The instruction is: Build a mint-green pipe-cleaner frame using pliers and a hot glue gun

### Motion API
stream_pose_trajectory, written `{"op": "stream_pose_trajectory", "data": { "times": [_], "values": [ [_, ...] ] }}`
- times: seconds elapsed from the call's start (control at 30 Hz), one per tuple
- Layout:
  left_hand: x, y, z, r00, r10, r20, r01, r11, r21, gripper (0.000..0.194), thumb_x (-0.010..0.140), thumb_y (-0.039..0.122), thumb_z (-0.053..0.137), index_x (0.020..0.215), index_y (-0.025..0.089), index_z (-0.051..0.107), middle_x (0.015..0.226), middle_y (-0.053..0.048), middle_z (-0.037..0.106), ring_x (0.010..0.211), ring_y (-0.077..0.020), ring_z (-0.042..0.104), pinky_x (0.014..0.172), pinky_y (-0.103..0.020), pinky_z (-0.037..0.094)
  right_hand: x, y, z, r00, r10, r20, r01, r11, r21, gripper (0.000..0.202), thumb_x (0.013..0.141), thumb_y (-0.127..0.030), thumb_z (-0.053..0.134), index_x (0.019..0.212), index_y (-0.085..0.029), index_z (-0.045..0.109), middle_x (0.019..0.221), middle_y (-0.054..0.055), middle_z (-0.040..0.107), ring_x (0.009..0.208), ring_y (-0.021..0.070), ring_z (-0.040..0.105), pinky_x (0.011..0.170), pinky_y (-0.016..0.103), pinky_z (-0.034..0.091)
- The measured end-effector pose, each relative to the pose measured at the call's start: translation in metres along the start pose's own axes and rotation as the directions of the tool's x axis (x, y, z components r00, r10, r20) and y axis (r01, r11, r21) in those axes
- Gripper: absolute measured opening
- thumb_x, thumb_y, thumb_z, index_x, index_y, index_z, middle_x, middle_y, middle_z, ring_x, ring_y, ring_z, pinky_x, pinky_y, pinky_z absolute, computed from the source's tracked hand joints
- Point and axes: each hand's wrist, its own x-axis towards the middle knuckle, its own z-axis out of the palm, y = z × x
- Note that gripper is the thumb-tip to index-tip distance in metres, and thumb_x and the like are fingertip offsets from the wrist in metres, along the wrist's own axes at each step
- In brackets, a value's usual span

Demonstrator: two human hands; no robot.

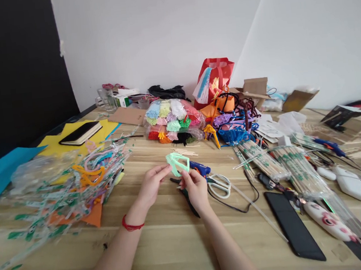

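Note:
A small light green frame-like piece (172, 158) is held up over the middle of the wooden table. My left hand (153, 181) pinches its left side, fingertips closed on it. Thumb and fingers of my right hand (195, 188) grip its lower right corner. Behind my right hand lies a blue glue gun (200, 167), partly hidden. Scissors with white handles (220, 186) rest just to the right of that hand. Dark-handled pliers or a similar tool (189, 200) lie partly under it.
Plastic wrappers and scraps (85, 183) are heaped at left. Bagged colourful pipe cleaners (172, 120) and a red bag (215, 77) stand behind. Bundled sticks (300, 169), a black phone (293, 226) and a second glue gun (330, 146) lie at right.

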Motion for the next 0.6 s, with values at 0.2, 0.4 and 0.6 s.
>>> {"op": "stream_pose_trajectory", "data": {
  "times": [0.2,0.4,0.6],
  "values": [
    [-0.0029,0.0086,0.0028,1.000,-0.015,-0.003,0.015,0.999,0.043,0.030,0.063,0.042,0.072,0.074,0.014,0.072,0.056,0.001,0.058,0.050,-0.0091,0.040,0.048,-0.023,0.026,0.0013,-0.0003,0.0005,0.999,0.034,0.036,-0.036,0.999,0.040,0.035,0.077,-0.050,0.060,0.064,-0.018,0.053,0.050,-0.004,0.052,0.043,0.0097,0.047,0.046,0.023,0.040],
    [-0.0029,0.0076,0.0058,0.997,-0.019,-0.072,0.019,1.000,-0.001,0.029,0.060,0.040,0.074,0.069,0.013,0.071,0.050,0.003,0.049,0.048,-0.0075,0.031,0.046,-0.023,0.022,0.0022,0.0020,0.0010,0.997,0.065,0.046,-0.067,0.997,0.046,0.036,0.075,-0.052,0.061,0.067,-0.017,0.056,0.050,-0.003,0.054,0.043,0.0098,0.048,0.045,0.023,0.040],
    [-0.0030,0.0020,0.0088,0.988,0.010,-0.151,-0.018,0.998,-0.052,0.033,0.059,0.045,0.074,0.064,0.014,0.064,0.049,0.006,0.040,0.047,-0.0068,0.028,0.045,-0.023,0.020,0.0015,0.0012,0.0015,0.986,0.106,0.128,-0.117,0.990,0.080,0.040,0.074,-0.055,0.061,0.073,-0.015,0.062,0.052,-0.002,0.056,0.044,0.0113,0.050,0.047,0.025,0.042]
  ]
}}
